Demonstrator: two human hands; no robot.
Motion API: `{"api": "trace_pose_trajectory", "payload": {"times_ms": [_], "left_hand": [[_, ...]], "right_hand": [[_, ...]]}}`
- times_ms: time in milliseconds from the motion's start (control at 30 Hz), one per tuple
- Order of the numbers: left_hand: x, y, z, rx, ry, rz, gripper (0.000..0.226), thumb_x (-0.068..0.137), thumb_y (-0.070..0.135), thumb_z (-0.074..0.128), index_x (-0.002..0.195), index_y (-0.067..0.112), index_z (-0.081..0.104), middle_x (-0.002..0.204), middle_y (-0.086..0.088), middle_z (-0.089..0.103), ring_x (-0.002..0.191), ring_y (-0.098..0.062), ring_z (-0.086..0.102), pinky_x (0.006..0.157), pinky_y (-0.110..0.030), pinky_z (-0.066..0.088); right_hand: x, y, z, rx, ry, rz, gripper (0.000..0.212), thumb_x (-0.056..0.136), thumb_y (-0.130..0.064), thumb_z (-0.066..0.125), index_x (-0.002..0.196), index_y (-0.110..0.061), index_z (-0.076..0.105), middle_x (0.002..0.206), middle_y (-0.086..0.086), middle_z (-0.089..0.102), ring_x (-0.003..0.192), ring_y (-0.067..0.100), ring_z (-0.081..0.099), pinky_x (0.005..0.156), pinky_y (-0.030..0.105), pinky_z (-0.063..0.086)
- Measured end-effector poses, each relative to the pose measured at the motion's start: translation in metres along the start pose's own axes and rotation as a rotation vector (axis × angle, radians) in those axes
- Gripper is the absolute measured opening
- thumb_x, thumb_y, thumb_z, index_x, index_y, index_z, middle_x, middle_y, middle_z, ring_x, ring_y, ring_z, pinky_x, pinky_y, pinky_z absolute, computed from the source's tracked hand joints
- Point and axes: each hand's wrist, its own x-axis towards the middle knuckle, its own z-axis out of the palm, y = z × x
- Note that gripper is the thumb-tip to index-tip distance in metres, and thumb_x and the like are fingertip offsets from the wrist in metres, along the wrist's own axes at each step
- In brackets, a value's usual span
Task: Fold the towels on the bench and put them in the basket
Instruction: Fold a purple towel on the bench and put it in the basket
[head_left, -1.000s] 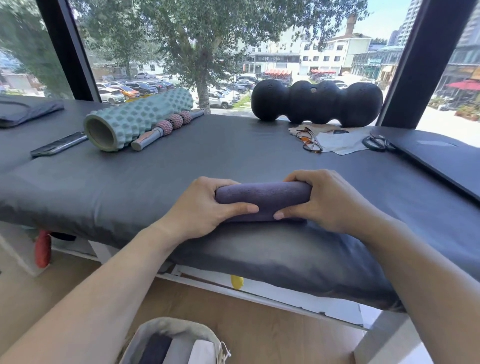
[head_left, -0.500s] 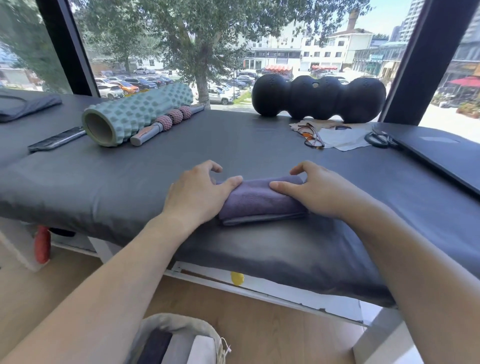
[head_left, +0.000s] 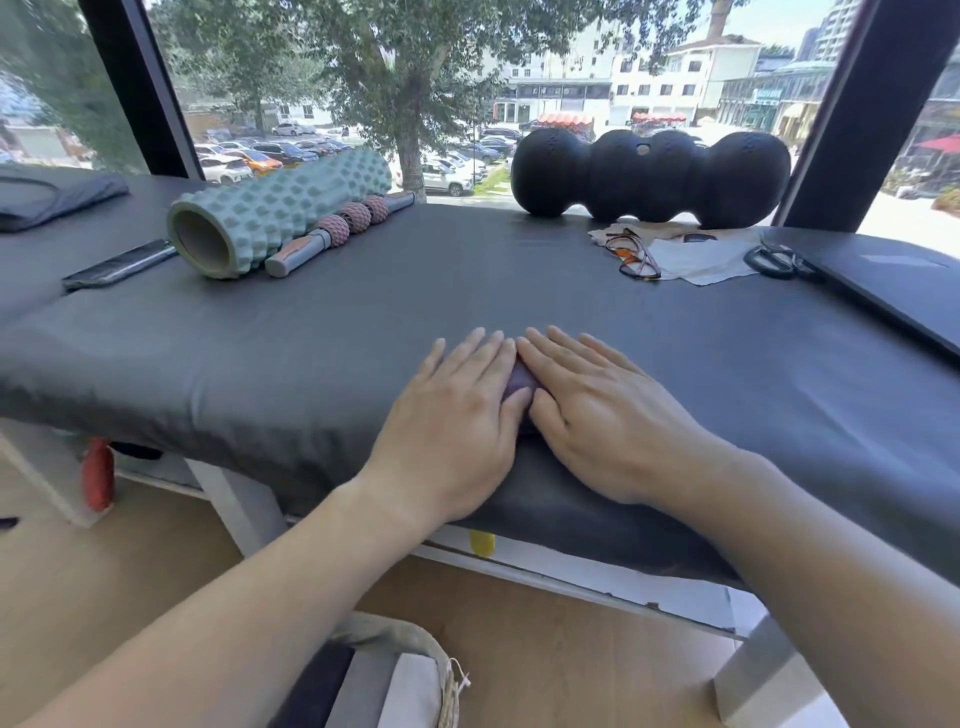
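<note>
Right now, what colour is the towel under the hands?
Purple; a sliver of the towel shows between the hands in the head view.

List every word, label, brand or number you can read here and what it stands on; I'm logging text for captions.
No text can be read.
Storefront signs across the street: lettering too small and blurred.
Foam roller, black peanut roller, phone, laptop and massage stick: no print visible.
Purple towel, mostly hidden under the left hand and right hand: no label showing.
</note>
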Motion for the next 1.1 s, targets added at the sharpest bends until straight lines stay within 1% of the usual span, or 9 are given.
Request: {"api": "trace_pose_trajectory", "payload": {"times_ms": [200,433,600,700,767,833,900,1000,1100], "left_hand": [[-0.009,-0.010,0.011,0.048,-0.004,0.025,0.073,0.099,0.053,0.013,0.157,0.012,0.031,0.164,-0.001,0.027,0.153,-0.015,0.019,0.123,-0.045,0.022],[-0.021,-0.010,0.010,0.067,-0.051,-0.071,0.085,0.093,0.061,0.000,0.161,0.011,0.004,0.169,-0.002,-0.001,0.155,-0.012,-0.005,0.126,-0.042,0.007],[-0.034,-0.009,0.006,0.069,-0.044,-0.123,0.093,0.090,0.070,-0.001,0.157,0.008,-0.014,0.168,-0.008,-0.009,0.155,-0.013,-0.003,0.126,-0.041,0.002],[-0.039,-0.011,0.004,0.041,-0.011,-0.127,0.094,0.091,0.073,0.006,0.157,0.010,-0.015,0.169,-0.006,-0.003,0.155,-0.011,0.002,0.127,-0.038,0.002],[-0.041,-0.013,0.002,-0.011,0.000,-0.125,0.094,0.091,0.075,0.009,0.159,0.013,-0.012,0.169,-0.001,-0.002,0.155,-0.008,0.002,0.127,-0.036,0.002],[-0.042,-0.015,-0.003,-0.097,0.008,-0.122,0.094,0.090,0.076,0.013,0.161,0.017,-0.007,0.169,0.004,-0.002,0.154,-0.004,0.000,0.126,-0.033,0.001],[-0.044,-0.016,-0.012,-0.188,0.024,-0.130,0.089,0.092,0.074,0.021,0.162,0.022,-0.001,0.169,0.009,-0.001,0.153,0.000,-0.001,0.126,-0.032,0.003],[-0.048,-0.017,-0.033,-0.337,0.100,-0.198,0.084,0.093,0.067,0.042,0.161,0.031,0.008,0.168,0.014,0.009,0.152,0.002,0.003,0.126,-0.030,0.010],[-0.055,-0.019,-0.059,-0.518,0.154,-0.226,0.094,0.078,0.066,0.069,0.155,0.044,0.020,0.154,0.024,0.039,0.142,0.002,0.035,0.114,-0.025,0.033]], "right_hand": [[-0.006,0.007,0.013,-0.024,-0.029,0.022,0.067,0.101,-0.050,0.006,0.160,-0.021,0.001,0.167,-0.007,-0.004,0.152,0.002,-0.010,0.125,0.029,-0.002],[-0.003,0.014,0.002,0.150,-0.154,0.161,0.062,0.107,-0.042,0.021,0.160,-0.017,0.001,0.167,-0.006,-0.007,0.152,0.006,-0.011,0.119,0.021,-0.007],[-0.009,0.027,-0.021,0.444,-0.134,0.376,0.069,0.102,-0.053,0.038,0.160,-0.030,0.010,0.166,-0.006,0.014,0.153,0.015,0.014,0.118,0.026,0.012],[-0.008,0.031,-0.029,0.553,-0.091,0.419,0.075,0.096,-0.059,0.046,0.159,-0.032,0.016,0.163,-0.008,0.024,0.150,0.013,0.022,0.116,0.026,0.017],[-0.005,0.031,-0.030,0.556,-0.058,0.420,0.086,0.088,-0.062,0.059,0.158,-0.032,0.021,0.154,-0.004,0.044,0.140,0.016,0.042,0.112,0.028,0.029],[-0.003,0.032,-0.031,0.638,0.034,0.417,0.093,0.077,-0.053,0.077,0.154,-0.032,0.031,0.124,-0.002,0.065,0.111,0.016,0.063,0.099,0.031,0.047],[-0.004,0.027,-0.034,0.774,0.114,0.386,0.093,0.070,-0.034,0.088,0.150,-0.034,0.040,0.107,-0.001,0.066,0.095,0.017,0.069,0.092,0.037,0.055],[-0.005,0.009,-0.042,0.966,0.217,0.276,0.089,0.072,-0.005,0.086,0.145,-0.036,0.046,0.112,0.004,0.063,0.096,0.023,0.071,0.087,0.037,0.059],[-0.007,-0.018,-0.058,1.143,0.266,0.110,0.084,0.075,0.009,0.078,0.141,-0.033,0.050,0.113,0.010,0.065,0.099,0.024,0.071,0.087,0.035,0.059]]}}
